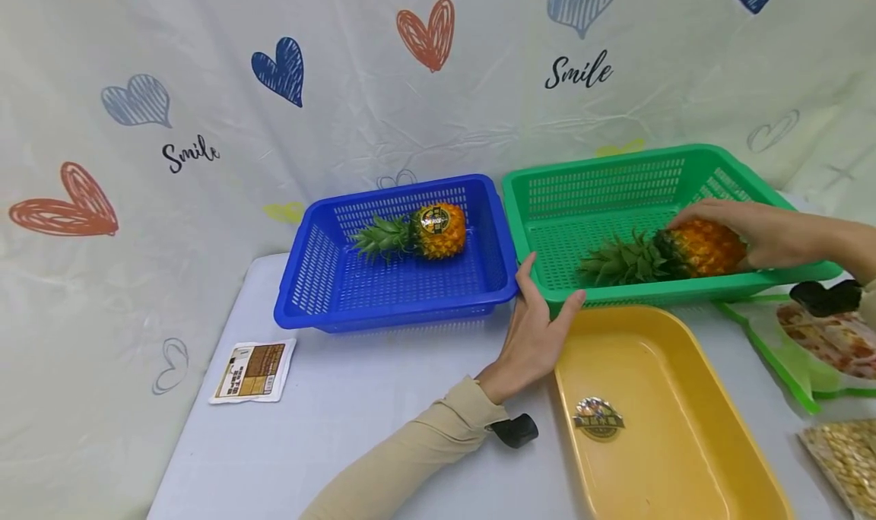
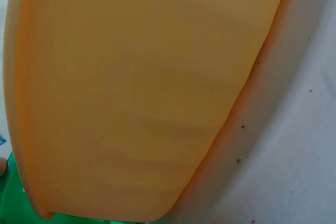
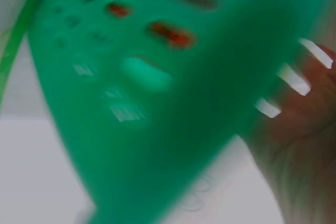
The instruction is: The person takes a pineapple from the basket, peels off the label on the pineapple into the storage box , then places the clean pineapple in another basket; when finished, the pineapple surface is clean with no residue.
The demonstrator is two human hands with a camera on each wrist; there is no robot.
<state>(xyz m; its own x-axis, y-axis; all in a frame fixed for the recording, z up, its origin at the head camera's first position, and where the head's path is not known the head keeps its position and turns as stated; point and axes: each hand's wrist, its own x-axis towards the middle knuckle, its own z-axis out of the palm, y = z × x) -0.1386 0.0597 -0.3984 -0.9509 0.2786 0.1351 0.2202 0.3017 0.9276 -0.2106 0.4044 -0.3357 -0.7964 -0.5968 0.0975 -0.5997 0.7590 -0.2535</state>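
My right hand (image 1: 760, 231) grips a pineapple (image 1: 708, 248) lying in the right part of the green basket (image 1: 582, 231), its leafy crown toward the left. In the right wrist view, orange bits of that pineapple (image 3: 170, 35) show through slots in the basket wall, with my palm at the right edge. My left hand (image 1: 534, 337) touches the green basket's near left corner, fingers spread and fairly straight, beside the blue basket's (image 1: 404, 311) near right corner. Another pineapple (image 1: 438, 231), with a round label, lies on its side in the blue basket.
A yellow tray (image 1: 657, 398) with a label sticker (image 1: 598, 420) stands in front of the green basket. A small flat packet (image 1: 253, 370) lies at left. On the right are a green-edged bag (image 1: 828, 337) and a bag of pale kernels (image 1: 845, 455). A printed curtain (image 1: 411, 87) hangs behind.
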